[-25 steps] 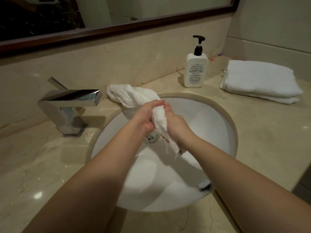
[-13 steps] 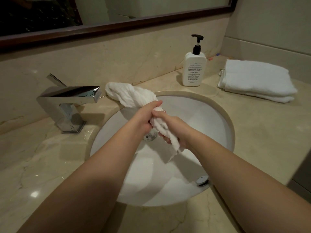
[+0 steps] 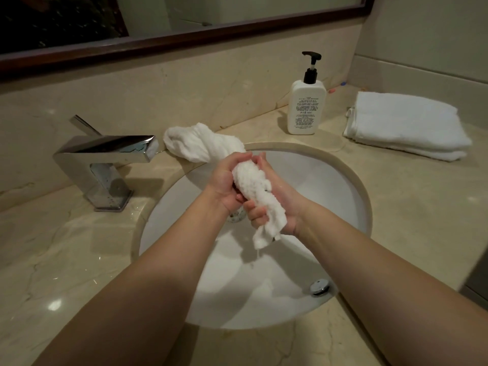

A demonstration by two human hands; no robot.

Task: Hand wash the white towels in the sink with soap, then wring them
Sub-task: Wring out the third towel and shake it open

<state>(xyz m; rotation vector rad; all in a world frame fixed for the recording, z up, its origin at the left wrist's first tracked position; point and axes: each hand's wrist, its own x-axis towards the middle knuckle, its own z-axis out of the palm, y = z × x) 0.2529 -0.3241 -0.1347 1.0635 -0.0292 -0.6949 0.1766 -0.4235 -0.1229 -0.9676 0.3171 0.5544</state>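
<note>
white soap bottle (image 3: 306,107) by sink (image 3: 351,180), small print unreadable

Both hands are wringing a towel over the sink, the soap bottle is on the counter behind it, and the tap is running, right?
Not quite: the head view shows no stream from the tap. Both hands, left hand and right hand, do wring the towel over the sink, with the soap bottle behind.

Faucet (image 3: 105,165) left, soap bottle (image 3: 306,107) behind.
</note>
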